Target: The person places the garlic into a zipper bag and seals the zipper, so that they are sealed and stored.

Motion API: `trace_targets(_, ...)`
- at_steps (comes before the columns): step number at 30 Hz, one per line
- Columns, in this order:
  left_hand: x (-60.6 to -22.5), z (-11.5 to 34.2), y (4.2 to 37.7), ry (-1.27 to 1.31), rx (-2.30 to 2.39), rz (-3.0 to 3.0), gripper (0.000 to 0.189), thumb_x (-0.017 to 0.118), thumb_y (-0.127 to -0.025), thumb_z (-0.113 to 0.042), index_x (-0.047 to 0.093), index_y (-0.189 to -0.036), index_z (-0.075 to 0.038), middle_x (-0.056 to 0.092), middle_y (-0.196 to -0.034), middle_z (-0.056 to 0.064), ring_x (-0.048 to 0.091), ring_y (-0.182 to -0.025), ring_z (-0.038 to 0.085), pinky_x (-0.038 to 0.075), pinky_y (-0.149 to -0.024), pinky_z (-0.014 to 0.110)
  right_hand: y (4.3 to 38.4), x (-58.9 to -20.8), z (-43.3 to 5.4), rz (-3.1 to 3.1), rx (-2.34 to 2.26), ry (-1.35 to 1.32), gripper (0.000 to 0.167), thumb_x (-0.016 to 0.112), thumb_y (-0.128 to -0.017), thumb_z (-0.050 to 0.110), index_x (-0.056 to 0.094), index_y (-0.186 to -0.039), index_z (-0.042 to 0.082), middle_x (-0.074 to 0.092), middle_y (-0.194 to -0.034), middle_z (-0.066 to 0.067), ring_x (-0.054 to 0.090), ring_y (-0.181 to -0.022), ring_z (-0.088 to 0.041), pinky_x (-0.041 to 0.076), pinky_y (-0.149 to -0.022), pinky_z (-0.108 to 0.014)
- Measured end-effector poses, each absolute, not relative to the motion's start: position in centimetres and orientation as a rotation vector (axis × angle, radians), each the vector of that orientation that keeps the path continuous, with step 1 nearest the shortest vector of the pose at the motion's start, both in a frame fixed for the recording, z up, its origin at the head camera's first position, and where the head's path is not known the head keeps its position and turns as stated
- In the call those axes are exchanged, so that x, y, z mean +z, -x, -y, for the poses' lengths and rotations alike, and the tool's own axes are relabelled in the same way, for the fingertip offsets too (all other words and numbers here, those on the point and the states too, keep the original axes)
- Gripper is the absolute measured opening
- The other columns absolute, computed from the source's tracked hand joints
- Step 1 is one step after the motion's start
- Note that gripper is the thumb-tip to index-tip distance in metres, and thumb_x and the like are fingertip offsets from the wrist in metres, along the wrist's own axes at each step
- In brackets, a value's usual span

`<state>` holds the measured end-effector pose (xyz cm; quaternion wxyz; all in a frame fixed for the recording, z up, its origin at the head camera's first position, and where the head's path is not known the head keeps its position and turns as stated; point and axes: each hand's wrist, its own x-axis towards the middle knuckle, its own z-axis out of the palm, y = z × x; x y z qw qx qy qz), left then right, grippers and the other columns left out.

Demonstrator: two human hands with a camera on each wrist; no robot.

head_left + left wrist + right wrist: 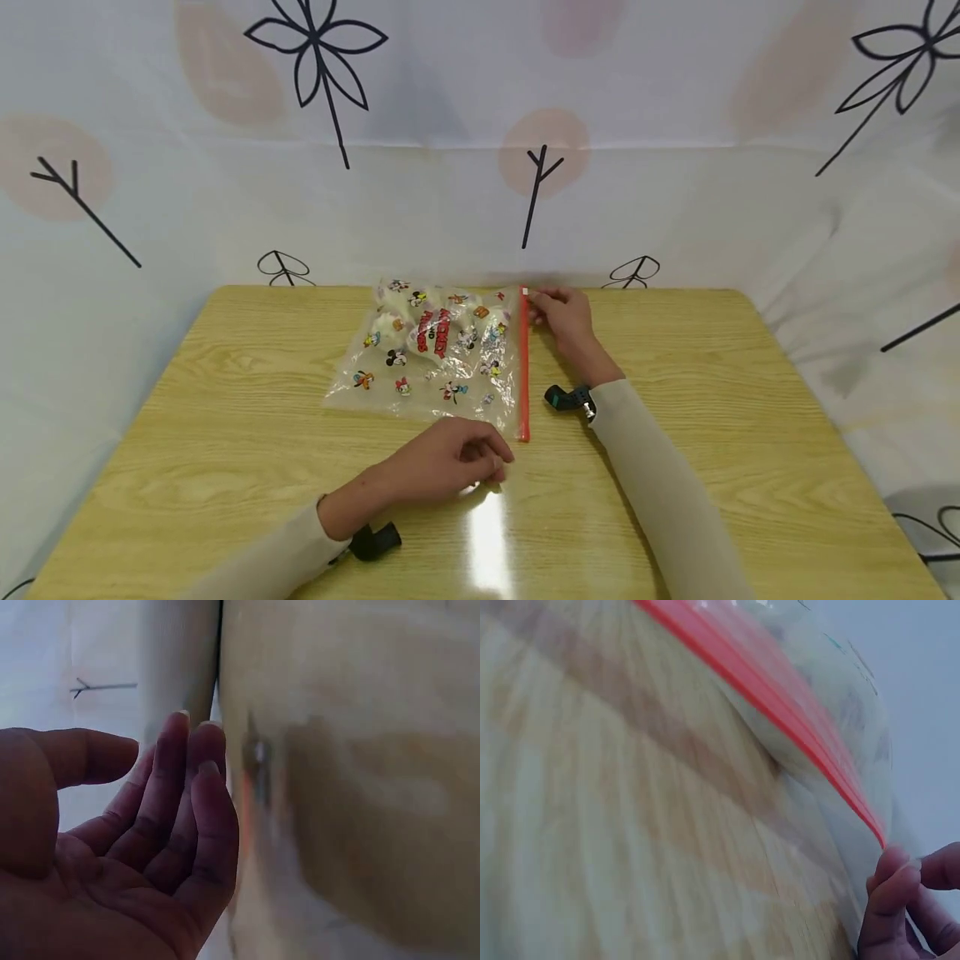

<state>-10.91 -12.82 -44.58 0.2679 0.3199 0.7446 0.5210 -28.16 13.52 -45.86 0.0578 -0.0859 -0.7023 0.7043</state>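
Note:
A clear zip bag (450,408) printed with cartoon figures lies on the table, with pale rounded things inside that I cannot make out. Its red zip strip (524,367) runs along the right side, and a small white piece sits at the far end. There, my right hand (566,321) pinches the strip's corner between thumb and finger; the right wrist view shows the same red strip (780,712) ending at the fingertips. Just in front of the bag's near edge hovers my left hand (450,458), fingers loosely bent, holding nothing. The left wrist view shows its palm (112,900) bare.
The wooden table (225,400) reaches out on both sides of the bag. Behind it hangs a white cloth (420,208) with line-drawn flowers and twigs. Black devices (375,542) are strapped to both wrists.

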Motion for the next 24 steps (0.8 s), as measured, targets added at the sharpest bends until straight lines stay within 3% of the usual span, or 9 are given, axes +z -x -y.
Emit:
trace_targets(12,-41.6,16.7,14.0,-1.031,1.381,-2.437,0.013,0.063,-0.106,-0.009,0.074,-0.113,-0.006,0.078,-0.097,0.002,0.071,-0.086,0.012,0.059,-0.075,0.028,24.7,-45.0,-18.3,2.383,1.96,0.073,0.036,0.057,-0.111,0.019,0.062,-0.129,-0.012,0.068,-0.107,-0.016,0.07,-0.082,-0.015,0.06,-0.071,-0.023)
trace_targets(17,-41.2,18.4,14.8,-0.995,1.356,-2.546,0.013,0.066,-0.105,-0.011,0.075,-0.114,-0.007,0.079,-0.1,0.001,0.07,-0.086,0.01,0.059,-0.076,0.027,22.8,-44.3,-20.3,2.501,1.775,-0.027,0.039,0.057,-0.111,0.023,0.062,-0.13,-0.011,0.067,-0.117,-0.026,0.071,-0.089,-0.021,0.06,-0.075,-0.026)
trace_targets(24,-40.6,21.8,16.3,-0.954,1.27,-2.757,0.014,0.068,-0.105,-0.012,0.075,-0.117,-0.01,0.077,-0.101,0.002,0.069,-0.085,0.01,0.061,-0.079,0.034,20.8,-43.9,-22.4,2.583,1.487,-0.144,0.034,0.058,-0.11,0.022,0.064,-0.131,-0.005,0.068,-0.118,-0.025,0.07,-0.095,-0.032,0.06,-0.074,-0.029)
